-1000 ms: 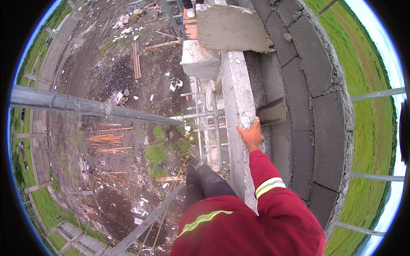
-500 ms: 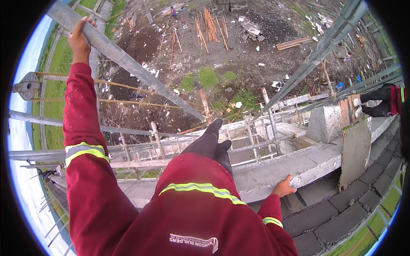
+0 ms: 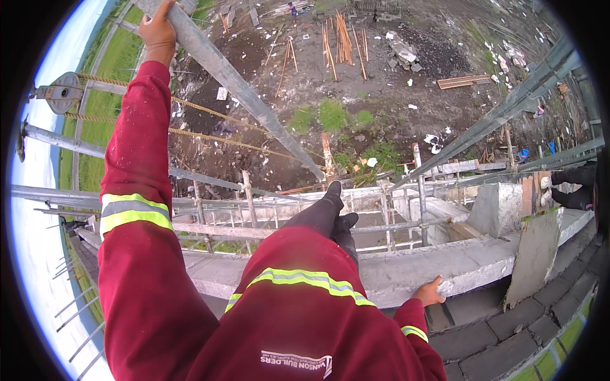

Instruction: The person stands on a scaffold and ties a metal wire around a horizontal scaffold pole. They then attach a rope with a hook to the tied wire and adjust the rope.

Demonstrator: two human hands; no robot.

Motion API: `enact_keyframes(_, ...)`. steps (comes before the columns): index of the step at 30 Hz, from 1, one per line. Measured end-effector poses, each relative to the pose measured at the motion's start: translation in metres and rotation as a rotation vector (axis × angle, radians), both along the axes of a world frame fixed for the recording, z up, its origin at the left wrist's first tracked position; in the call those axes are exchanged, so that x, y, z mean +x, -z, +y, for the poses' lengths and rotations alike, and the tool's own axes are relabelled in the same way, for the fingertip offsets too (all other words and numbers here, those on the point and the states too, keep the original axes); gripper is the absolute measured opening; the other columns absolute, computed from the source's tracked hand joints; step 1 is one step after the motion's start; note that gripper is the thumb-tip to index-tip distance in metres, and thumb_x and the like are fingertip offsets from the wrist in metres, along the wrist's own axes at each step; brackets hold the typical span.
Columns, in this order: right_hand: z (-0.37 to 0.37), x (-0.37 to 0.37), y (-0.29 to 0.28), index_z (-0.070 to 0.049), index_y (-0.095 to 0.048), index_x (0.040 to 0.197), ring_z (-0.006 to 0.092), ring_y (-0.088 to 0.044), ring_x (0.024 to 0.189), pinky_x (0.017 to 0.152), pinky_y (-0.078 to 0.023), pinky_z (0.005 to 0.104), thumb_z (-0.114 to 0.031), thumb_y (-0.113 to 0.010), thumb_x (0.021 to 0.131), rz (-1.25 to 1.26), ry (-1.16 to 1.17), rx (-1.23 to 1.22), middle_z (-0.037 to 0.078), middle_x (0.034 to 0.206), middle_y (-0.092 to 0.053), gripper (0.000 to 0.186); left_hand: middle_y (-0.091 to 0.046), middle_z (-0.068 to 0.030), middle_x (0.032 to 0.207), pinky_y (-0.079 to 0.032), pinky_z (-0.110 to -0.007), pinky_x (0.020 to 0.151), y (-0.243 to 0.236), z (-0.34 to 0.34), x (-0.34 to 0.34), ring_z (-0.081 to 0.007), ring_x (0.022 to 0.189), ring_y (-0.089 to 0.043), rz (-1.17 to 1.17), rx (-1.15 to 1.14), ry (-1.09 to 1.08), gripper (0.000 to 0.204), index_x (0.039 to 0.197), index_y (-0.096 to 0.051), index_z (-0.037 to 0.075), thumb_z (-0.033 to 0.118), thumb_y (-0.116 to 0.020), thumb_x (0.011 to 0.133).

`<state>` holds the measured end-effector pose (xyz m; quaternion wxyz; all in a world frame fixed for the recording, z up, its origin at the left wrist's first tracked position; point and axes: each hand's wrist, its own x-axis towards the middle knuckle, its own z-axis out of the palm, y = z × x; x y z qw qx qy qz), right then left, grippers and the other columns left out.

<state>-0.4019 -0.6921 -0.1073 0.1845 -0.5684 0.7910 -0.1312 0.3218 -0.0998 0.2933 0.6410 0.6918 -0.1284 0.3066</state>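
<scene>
Up top, left hand (image 3: 156, 28) fingers curl tight around the slanted steel pole (image 3: 235, 86), arm stretched overhead. Right hand (image 3: 429, 293) rests on the concrete ledge (image 3: 445, 263) edge, fingers together, low right. Boots (image 3: 333, 216) on scaffold rails (image 3: 254, 225) between.

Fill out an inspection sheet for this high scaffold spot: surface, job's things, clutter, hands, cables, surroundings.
Surface: grey concrete ledge at the top of a block wall, rough and bare.
Job's things: slanted steel scaffold pipe; concrete ledge edge.
Clutter: flat concrete slab leaning by the ledge.
Hands: left hand closed around the scaffold pipe overhead; right hand pressed on the ledge edge.
Cables: yellow rope running from a pulley at the left.
Surroundings: ground far below with scattered timber and debris; another person's dark sleeve at the right edge.
</scene>
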Motion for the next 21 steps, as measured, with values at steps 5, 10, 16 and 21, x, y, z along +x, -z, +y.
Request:
enact_keyframes(5, -0.002, 0.002, -0.004, 0.01, -0.025, 0.152, 0.0469, -0.054, 0.129, 0.107, -0.045, 0.0518, -0.064, -0.076, 0.083, -0.037, 0.042, 0.027, 0.034, 0.141, -0.051, 0.114, -0.072, -0.0209, 0.082, -0.059, -0.039, 0.069, -0.011, -0.024, -0.021, -0.0282, 0.072, -0.072, 0.047, -0.019, -0.049, 0.031, 0.102, -0.068, -0.011, 0.015, -0.077, 0.086)
enact_keyframes(10, -0.004, 0.005, -0.008, 0.008, -0.026, 0.153, 0.0451, -0.05, 0.135, 0.111, -0.042, 0.0512, -0.061, -0.077, 0.083, -0.027, 0.078, 0.04, 0.033, 0.146, -0.047, 0.111, -0.073, -0.0197, 0.084, -0.058, -0.038, 0.069, -0.01, -0.023, -0.021, -0.0275, 0.074, -0.072, 0.087, -0.016, -0.056, 0.031, 0.106, -0.071, -0.008, 0.017, -0.076, 0.087)
enact_keyframes(16, -0.004, 0.001, -0.006, 0.008, -0.027, 0.153, 0.0447, -0.048, 0.136, 0.113, -0.04, 0.0505, -0.058, -0.078, 0.084, -0.034, 0.05, -0.016, 0.031, 0.149, -0.045, 0.108, -0.074, -0.0181, 0.089, -0.058, -0.039, 0.075, 0.0, 0.007, 0.0, -0.0283, 0.078, -0.072, 0.099, 0.041, -0.048, 0.03, 0.11, -0.071, -0.003, 0.022, -0.07, 0.092)
enact_keyframes(21, -0.005, 0.001, -0.004, 0.005, -0.028, 0.154, 0.044, -0.05, 0.136, 0.111, -0.041, 0.0509, -0.061, -0.077, 0.082, 0.058, 0.086, -0.006, 0.029, 0.149, -0.046, 0.109, -0.073, -0.0181, 0.092, -0.057, -0.041, 0.081, 0.007, 0.043, 0.029, -0.0293, 0.082, -0.07, 0.152, 0.05, 0.05, 0.033, 0.114, -0.071, -0.001, 0.025, -0.066, 0.095)
